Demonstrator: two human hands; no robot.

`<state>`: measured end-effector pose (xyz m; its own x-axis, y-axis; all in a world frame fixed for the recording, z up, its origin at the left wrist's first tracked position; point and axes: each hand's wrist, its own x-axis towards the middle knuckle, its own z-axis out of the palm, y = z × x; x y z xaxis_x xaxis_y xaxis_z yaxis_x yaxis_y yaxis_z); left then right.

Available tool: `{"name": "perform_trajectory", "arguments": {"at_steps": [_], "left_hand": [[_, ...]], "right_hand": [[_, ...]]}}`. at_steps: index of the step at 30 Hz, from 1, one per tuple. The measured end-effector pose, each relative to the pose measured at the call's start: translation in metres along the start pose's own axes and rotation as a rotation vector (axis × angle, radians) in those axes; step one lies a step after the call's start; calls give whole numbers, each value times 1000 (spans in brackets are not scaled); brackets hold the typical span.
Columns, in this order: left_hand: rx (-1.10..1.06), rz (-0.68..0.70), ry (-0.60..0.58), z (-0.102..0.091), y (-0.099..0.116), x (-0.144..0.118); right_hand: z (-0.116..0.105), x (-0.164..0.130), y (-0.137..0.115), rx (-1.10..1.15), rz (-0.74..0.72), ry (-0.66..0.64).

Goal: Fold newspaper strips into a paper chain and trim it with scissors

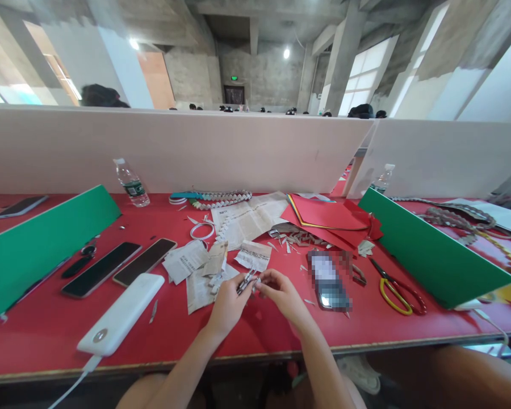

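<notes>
My left hand (227,301) and my right hand (283,292) meet above the red table (46,335), near its front edge. Together they pinch a small folded newspaper piece (247,281) between the fingertips. Torn newspaper scraps (198,270) lie just beyond my left hand. A larger newspaper sheet (249,218) is spread further back, next to a stack of red paper (327,218). A woven paper chain (223,199) lies by the back partition.
Two dark phones (121,266) and a white power bank (121,312) lie to the left. A blurred phone (327,281) and yellow-handled scissors (394,284) lie to the right. Green dividers (38,244) (430,250) stand at both sides. Water bottles (130,183) (383,179) stand at the back.
</notes>
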<state>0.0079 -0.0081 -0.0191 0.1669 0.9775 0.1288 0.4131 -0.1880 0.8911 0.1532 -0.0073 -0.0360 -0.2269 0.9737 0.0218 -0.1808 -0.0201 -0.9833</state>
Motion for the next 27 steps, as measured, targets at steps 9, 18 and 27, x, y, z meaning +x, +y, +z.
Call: {"name": "perform_trajectory", "arguments": {"at_steps": [9, 18, 27], "left_hand": [[142, 79, 5, 0, 3, -4], [324, 128, -4, 3, -5, -5], [428, 160, 44, 3, -13, -5]], "right_hand": [[0, -5, -6, 18, 87, 3], [1, -3, -1, -75, -1, 33], [3, -1, -1, -99, -46, 79]]}}
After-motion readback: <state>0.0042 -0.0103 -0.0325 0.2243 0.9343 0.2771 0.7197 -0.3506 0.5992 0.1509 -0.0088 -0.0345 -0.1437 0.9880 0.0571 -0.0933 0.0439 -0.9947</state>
